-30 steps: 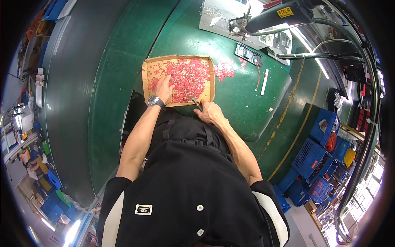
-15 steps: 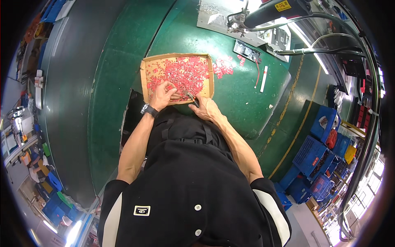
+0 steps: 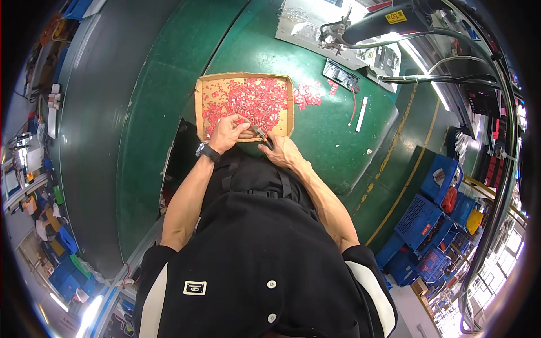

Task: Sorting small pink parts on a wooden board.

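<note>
Green worktop (image 3: 338, 158) with a cardboard tray (image 3: 290, 104) at its near edge. Inside, red pieces (image 3: 253, 96) spread from far wall to near wall, densest toward the middle and right. Left hand (image 3: 227, 134) at the tray's near edge, thumb and forefinger narrowed to a pinch, apparently on one small red piece (image 3: 242, 121). Right hand (image 3: 283, 152) at the near edge, close to the near right corner, fingers wrapped around a plier-like tool (image 3: 260, 133); tool head directed into the tray, just beside the left fingertips; spread of its tips too small to tell.

For good handling, by judgement: keep both hands low within the tray walls, to catch dropped fragments; steady the right hand near the corner; bring the pinched piece to the tool; grip by the margin, fingertips clear of the metal; squeeze lightly, with slipping or bending likely in thin stock.

Materials and shapes. Worktop: hard, glossy, scuffed. Tray: tan, shallow, roughly rectangular, with low walls and a worn rim. Black panel (image 3: 339, 73), beyond the tray's far right corner: rigid, oblong. White strip (image 3: 361, 114), toward the worktop's right edge: slim, straight. Tool: metallic head, dark grip. Loose red scatter (image 3: 307, 96), just outside the tray's right edge: thin, flat-looking, angular, pale-flecked.
</note>
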A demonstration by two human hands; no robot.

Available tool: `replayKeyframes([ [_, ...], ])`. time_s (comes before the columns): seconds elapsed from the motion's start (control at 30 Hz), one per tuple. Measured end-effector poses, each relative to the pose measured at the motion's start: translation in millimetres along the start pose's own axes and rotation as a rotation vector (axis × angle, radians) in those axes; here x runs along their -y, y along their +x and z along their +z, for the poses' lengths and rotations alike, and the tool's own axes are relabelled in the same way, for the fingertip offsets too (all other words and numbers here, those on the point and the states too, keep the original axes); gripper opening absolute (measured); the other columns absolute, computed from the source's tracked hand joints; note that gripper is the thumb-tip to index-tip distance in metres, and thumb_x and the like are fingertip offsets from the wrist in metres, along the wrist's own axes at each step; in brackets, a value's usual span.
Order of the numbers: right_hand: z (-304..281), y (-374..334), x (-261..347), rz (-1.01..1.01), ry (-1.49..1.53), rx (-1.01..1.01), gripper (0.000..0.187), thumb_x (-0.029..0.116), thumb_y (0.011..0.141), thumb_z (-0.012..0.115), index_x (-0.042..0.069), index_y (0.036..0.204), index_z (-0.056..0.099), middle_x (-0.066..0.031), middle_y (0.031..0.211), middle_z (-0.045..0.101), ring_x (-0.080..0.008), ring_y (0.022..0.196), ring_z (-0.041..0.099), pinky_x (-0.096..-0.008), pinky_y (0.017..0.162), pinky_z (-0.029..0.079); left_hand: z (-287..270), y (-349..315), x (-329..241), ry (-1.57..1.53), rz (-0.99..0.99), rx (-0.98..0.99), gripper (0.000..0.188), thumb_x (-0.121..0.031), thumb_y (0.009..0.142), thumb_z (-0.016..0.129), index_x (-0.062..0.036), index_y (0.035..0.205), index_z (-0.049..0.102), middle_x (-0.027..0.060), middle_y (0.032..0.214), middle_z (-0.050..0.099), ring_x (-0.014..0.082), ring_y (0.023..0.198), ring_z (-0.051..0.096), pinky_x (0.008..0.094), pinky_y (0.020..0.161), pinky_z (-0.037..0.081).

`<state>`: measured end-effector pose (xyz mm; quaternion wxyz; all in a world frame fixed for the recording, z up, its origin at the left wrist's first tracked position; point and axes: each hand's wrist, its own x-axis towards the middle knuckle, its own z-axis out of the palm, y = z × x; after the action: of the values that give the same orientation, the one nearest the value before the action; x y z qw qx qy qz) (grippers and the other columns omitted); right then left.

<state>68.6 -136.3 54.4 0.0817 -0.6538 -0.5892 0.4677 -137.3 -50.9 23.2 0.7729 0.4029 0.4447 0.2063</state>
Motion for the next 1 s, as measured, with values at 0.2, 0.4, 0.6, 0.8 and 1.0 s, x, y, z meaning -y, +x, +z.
replayKeyframes([
  [0.2, 5, 0, -10, -0.002, 0.047, -0.04, 0.041, 0.039, 0.092, 0.066, 0.001, 0.105, 0.06, -0.0269, 0.088, 0.067, -0.0458, 0.09, 0.065, -0.0526, 0.079, 0.049, 6, -3, -1, -0.038, -0.022, 0.009, 0.016, -0.008, 0.099, 0.06, 0.0054, 0.108, 0.059, 0.0182, 0.104, 0.07, 0.0272, 0.091, 0.074, 0.0344, 0.081, 0.063],
  [0.4, 6, 1, -14, -0.046, 0.068, -0.059, 0.041, 0.04, 0.092, 0.066, 0.001, 0.104, 0.06, -0.027, 0.09, 0.067, -0.0454, 0.092, 0.065, -0.0524, 0.079, 0.049, 10, -3, 2, -0.038, -0.008, -0.029, 0.017, -0.009, 0.099, 0.061, 0.0059, 0.107, 0.059, 0.0186, 0.1, 0.071, 0.0259, 0.089, 0.074, 0.0329, 0.08, 0.063],
  [0.6, 1, 0, -10, 0.013, 0.008, -0.007, 0.037, 0.036, 0.092, 0.065, 0.003, 0.106, 0.06, -0.0263, 0.09, 0.068, -0.0451, 0.089, 0.066, -0.0528, 0.079, 0.051, 14, -1, 7, -0.029, 0.001, -0.068, 0.015, -0.008, 0.099, 0.06, 0.0058, 0.106, 0.058, 0.0194, 0.097, 0.071, 0.0265, 0.088, 0.074, 0.0338, 0.079, 0.063],
  [0.8, 15, 14, -26, 0.038, -0.329, -0.35, 0.039, 0.03, 0.086, 0.067, 0.003, 0.113, 0.057, -0.0266, 0.083, 0.064, -0.0411, 0.073, 0.067, -0.0523, 0.069, 0.053, 9, 10, 17, 0.089, 0.023, -0.259, 0.012, -0.004, 0.1, 0.056, 0.0069, 0.106, 0.054, 0.0245, 0.098, 0.071, 0.0324, 0.088, 0.074, 0.0387, 0.078, 0.064],
  [1.0, 7, 9, -32, 0.094, -0.255, -0.26, 0.042, 0.036, 0.087, 0.069, 0.001, 0.108, 0.059, -0.0296, 0.093, 0.065, -0.0448, 0.09, 0.067, -0.0539, 0.079, 0.053, -17, 4, 10, -0.086, -0.037, -0.371, 0.015, -0.008, 0.102, 0.051, 0.0045, 0.11, 0.055, 0.0218, 0.102, 0.07, 0.0306, 0.09, 0.073, 0.0371, 0.08, 0.062],
])
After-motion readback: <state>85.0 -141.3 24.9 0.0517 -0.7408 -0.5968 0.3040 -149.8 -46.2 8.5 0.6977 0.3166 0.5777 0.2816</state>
